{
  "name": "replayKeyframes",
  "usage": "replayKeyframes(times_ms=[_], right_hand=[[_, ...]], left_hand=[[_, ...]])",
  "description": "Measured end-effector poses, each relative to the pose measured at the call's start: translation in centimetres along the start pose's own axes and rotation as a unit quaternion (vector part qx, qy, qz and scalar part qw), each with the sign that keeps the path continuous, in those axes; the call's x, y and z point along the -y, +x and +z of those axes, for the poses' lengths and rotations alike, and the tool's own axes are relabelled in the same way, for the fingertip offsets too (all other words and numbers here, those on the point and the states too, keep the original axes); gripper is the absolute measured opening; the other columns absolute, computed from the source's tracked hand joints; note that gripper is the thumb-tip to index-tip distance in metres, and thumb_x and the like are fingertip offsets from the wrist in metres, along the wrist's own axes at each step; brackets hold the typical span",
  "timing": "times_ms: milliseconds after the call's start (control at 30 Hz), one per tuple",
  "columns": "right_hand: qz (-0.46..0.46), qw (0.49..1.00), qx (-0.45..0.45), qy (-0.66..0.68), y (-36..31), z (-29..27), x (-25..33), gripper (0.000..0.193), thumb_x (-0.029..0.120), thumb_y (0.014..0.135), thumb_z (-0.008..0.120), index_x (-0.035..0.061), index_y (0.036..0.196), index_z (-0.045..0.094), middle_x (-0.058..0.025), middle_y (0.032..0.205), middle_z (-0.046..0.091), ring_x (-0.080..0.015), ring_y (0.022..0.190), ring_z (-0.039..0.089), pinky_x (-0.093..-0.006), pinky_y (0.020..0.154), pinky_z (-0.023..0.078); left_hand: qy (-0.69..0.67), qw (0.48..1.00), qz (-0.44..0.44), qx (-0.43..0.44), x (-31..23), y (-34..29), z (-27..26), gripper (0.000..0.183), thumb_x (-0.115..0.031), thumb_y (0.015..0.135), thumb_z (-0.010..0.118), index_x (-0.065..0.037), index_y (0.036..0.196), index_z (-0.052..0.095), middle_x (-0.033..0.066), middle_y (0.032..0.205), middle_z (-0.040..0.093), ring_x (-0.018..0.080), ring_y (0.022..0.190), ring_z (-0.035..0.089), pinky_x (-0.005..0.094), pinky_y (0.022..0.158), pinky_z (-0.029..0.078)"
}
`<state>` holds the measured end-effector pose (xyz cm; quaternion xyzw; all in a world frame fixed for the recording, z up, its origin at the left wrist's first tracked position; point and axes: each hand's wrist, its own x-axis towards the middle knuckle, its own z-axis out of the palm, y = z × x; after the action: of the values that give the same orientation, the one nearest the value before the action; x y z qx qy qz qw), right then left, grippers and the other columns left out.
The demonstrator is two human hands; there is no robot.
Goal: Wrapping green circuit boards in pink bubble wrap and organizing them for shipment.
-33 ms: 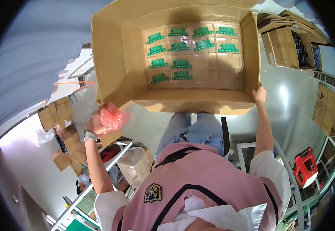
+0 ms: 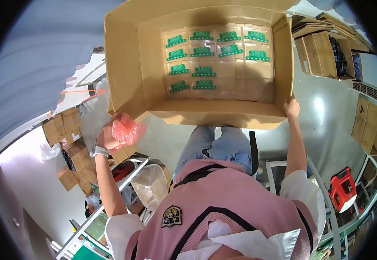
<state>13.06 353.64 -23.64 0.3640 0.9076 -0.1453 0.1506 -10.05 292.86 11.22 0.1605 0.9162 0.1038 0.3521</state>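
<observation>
Brown cardboard makes up the large open box (image 2: 128, 65) at the far middle, just beyond the person's legs. Inside, on its floor, a clear plastic tray (image 2: 253, 82) holds twelve green circuit boards (image 2: 203, 51): two full rows of four at the far side and two pairs below them on the near left.

The right hand (image 2: 292, 107) is at the box's near right corner, its fingers curled over the edge and pinching the cardboard wall. The left hand (image 2: 106, 138) is by the near left corner, its fingers bent around a crumpled bundle of pink plastic wrap (image 2: 129, 130); some fingers are hidden by the wrap, and I cannot tell whether this hand also touches the box. A pale band (image 2: 101, 151) circles the left wrist.

Nearer are blue jeans (image 2: 216, 147) and a pink vest (image 2: 236, 190). More brown cartons (image 2: 80, 156) are piled on the left. At the far right, an open carton (image 2: 318, 54) holds dark bags (image 2: 338, 56); nearer on the right is a red and white case (image 2: 343, 188)
</observation>
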Motion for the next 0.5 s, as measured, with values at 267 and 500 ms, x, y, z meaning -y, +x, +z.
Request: replayKeyframes(times_ms=[267,500], right_hand=[[-0.096,0.985,-0.137,-0.039,-0.3,-9.2,9.0,0.051,0.022,0.079,0.061,0.0054,0.125,0.044,-0.0190,0.110,0.057,-0.0324,0.093,0.061,-0.0430,0.079,0.051],[-0.269,0.699,0.244,0.616,-8.5,-16.7,24.5,0.060,0.014,0.082,0.064,0.0083,0.135,0.037,-0.0106,0.114,0.055,-0.0163,0.105,0.055,-0.0296,0.089,0.044]], left_hand=[[-0.029,0.998,0.018,-0.046,-4.1,0.9,-2.6,0.066,-0.024,0.051,0.079,-0.003,0.110,0.056,0.0162,0.103,0.062,0.0313,0.093,0.061,0.0349,0.081,0.048],[-0.593,0.800,-0.022,-0.089,-12.8,7.0,6.0,0.044,-0.011,0.074,0.071,-0.004,0.114,0.055,0.0065,0.105,0.060,0.0181,0.094,0.058,0.0319,0.084,0.047]])
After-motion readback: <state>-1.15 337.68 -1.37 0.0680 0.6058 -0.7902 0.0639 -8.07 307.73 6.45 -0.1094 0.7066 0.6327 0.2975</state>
